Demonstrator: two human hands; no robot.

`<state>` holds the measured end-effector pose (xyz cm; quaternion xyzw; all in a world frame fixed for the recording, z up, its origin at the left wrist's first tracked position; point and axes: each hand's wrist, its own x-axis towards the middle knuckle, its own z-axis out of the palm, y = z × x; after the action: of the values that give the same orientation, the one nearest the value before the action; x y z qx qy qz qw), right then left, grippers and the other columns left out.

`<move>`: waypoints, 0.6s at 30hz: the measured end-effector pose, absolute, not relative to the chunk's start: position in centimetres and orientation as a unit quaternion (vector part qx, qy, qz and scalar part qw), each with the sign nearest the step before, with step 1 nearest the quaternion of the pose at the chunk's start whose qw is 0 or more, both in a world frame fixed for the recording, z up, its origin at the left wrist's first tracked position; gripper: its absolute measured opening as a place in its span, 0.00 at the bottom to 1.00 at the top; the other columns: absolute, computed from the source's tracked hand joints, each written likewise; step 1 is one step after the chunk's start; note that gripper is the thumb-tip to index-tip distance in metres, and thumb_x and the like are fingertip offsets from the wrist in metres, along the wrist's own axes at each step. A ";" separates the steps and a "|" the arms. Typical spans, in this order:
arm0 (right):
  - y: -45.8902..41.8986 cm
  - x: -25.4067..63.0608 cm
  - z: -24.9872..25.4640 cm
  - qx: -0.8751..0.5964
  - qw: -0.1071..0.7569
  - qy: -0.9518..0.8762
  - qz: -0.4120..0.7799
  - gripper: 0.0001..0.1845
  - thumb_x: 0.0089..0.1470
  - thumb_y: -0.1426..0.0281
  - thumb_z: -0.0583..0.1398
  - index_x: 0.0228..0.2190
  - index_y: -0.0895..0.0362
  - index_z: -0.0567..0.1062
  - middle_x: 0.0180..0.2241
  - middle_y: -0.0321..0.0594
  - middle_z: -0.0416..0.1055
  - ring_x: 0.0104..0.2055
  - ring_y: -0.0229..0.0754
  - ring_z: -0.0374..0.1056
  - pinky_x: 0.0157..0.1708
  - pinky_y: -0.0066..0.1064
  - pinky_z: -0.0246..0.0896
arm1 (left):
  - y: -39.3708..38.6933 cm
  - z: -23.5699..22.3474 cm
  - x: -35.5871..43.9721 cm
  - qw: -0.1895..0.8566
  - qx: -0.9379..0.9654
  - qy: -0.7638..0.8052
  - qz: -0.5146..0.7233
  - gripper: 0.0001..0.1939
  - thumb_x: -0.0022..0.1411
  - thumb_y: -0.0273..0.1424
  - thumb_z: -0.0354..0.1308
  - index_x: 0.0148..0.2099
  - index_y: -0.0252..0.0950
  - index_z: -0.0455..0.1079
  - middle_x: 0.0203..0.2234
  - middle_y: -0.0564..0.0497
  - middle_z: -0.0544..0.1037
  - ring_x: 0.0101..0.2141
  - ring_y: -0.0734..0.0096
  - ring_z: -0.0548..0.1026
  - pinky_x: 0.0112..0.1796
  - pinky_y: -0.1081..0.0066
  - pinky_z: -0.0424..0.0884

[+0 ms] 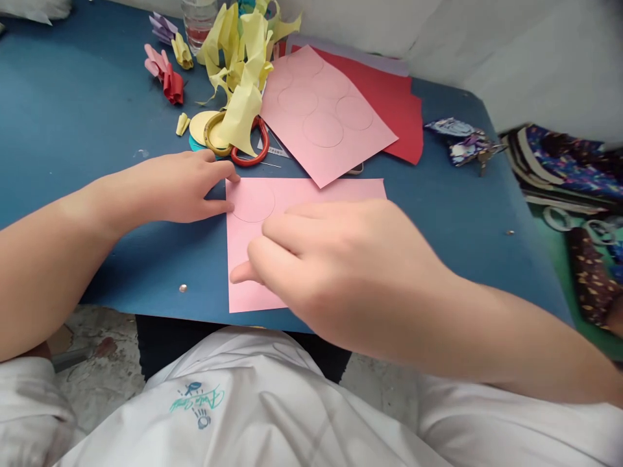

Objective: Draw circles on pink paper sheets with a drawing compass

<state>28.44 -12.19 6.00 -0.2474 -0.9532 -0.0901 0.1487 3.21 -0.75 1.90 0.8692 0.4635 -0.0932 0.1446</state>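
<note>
A pink sheet of paper [253,224] lies flat at the near edge of the blue table [87,110], with a pencilled circle near its top left corner. My left hand [182,185] rests at that corner, its fingertips pinching the sheet's left edge. My right hand [335,259] lies over the middle of the sheet, fingers curled and pointing left, pressing on the paper and hiding most of it. I cannot tell whether the right hand holds anything small.
Behind lies a second pink sheet [324,113] with several drawn circles, on red paper [394,104]. Red-handled scissors [253,152], yellow paper scraps [243,58], folded paper pieces [168,74], a roll of tape [214,133] and a glass [198,23] sit at the back. Keys [467,146] lie right.
</note>
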 end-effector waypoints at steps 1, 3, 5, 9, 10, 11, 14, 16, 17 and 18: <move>-12.0 28.1 5.9 -0.236 0.159 -0.953 -0.103 0.31 0.84 0.69 0.65 0.23 0.54 0.72 0.21 0.35 0.60 0.25 0.41 0.56 0.23 0.40 0.46 | -0.9 2.1 3.3 0.143 0.873 0.457 -0.096 0.40 0.79 0.56 0.50 0.79 0.39 0.76 0.59 0.35 0.78 0.57 0.36 0.82 0.63 0.46 0.77; -11.5 27.3 5.7 -0.235 0.159 -0.951 -0.123 0.33 0.87 0.63 0.62 0.24 0.56 0.73 0.21 0.34 0.59 0.25 0.40 0.53 0.24 0.38 0.43 | -1.0 2.5 3.3 0.141 0.876 0.451 -0.101 0.40 0.80 0.55 0.48 0.80 0.37 0.75 0.59 0.34 0.78 0.55 0.37 0.81 0.61 0.46 0.78; -11.0 26.6 5.9 -0.255 0.125 -0.951 -0.123 0.35 0.89 0.59 0.59 0.25 0.57 0.73 0.22 0.34 0.59 0.25 0.39 0.50 0.26 0.36 0.38 | -1.0 2.7 3.3 0.143 0.875 0.450 -0.103 0.40 0.80 0.54 0.49 0.80 0.37 0.75 0.59 0.34 0.78 0.56 0.37 0.81 0.60 0.46 0.77; -10.0 25.5 5.9 -0.339 0.057 -0.935 -0.089 0.37 0.91 0.57 0.54 0.25 0.55 0.69 0.24 0.34 0.56 0.27 0.40 0.44 0.26 0.33 0.34 | -0.6 2.5 3.0 0.159 0.875 0.445 -0.106 0.39 0.78 0.51 0.52 0.80 0.36 0.74 0.60 0.33 0.78 0.56 0.37 0.81 0.57 0.49 0.76; -9.8 25.5 5.7 -0.359 0.066 -0.927 -0.083 0.37 0.91 0.56 0.53 0.25 0.54 0.67 0.24 0.33 0.53 0.27 0.40 0.43 0.26 0.33 0.33 | -0.5 2.4 3.0 0.159 0.875 0.444 -0.107 0.39 0.77 0.50 0.53 0.80 0.36 0.74 0.60 0.33 0.78 0.55 0.38 0.81 0.56 0.50 0.76; -9.6 25.6 5.4 -0.370 0.087 -0.921 -0.081 0.37 0.91 0.57 0.53 0.25 0.54 0.66 0.24 0.32 0.50 0.27 0.41 0.43 0.26 0.33 0.33 | -0.4 2.2 3.1 0.156 0.876 0.443 -0.107 0.39 0.77 0.49 0.55 0.80 0.36 0.74 0.60 0.34 0.79 0.54 0.39 0.81 0.55 0.52 0.76; -9.7 26.4 4.2 -0.355 0.175 -0.913 -0.099 0.33 0.88 0.64 0.59 0.24 0.54 0.64 0.26 0.31 0.45 0.27 0.40 0.43 0.28 0.33 0.32 | -0.5 2.1 3.6 0.140 0.867 0.463 -0.122 0.37 0.77 0.46 0.58 0.80 0.39 0.75 0.60 0.38 0.79 0.54 0.42 0.82 0.56 0.55 0.76; -9.9 27.2 3.9 -0.344 0.204 -0.912 -0.096 0.32 0.84 0.67 0.63 0.24 0.54 0.63 0.26 0.31 0.45 0.28 0.39 0.44 0.29 0.33 0.33 | -0.7 2.2 4.1 0.134 0.851 0.490 -0.137 0.34 0.79 0.45 0.59 0.81 0.40 0.74 0.60 0.39 0.78 0.55 0.44 0.82 0.57 0.56 0.75; -10.1 27.6 4.0 -0.335 0.209 -0.915 -0.088 0.31 0.82 0.68 0.64 0.24 0.54 0.63 0.27 0.31 0.45 0.28 0.39 0.43 0.29 0.33 0.34 | -0.8 2.3 4.3 0.131 0.846 0.497 -0.142 0.33 0.80 0.44 0.59 0.81 0.41 0.74 0.60 0.40 0.78 0.56 0.44 0.82 0.58 0.57 0.75; -10.3 28.0 4.2 -0.325 0.208 -0.919 -0.076 0.31 0.81 0.70 0.65 0.23 0.54 0.63 0.27 0.30 0.44 0.28 0.39 0.43 0.29 0.34 0.35 | -0.9 2.5 4.5 0.127 0.843 0.501 -0.146 0.33 0.81 0.44 0.58 0.81 0.41 0.74 0.60 0.40 0.78 0.57 0.44 0.82 0.58 0.57 0.75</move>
<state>27.97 -10.32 4.20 -0.3253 -0.9194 -0.0757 0.2075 4.52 -0.94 2.45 0.8434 0.5010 -0.1464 0.1272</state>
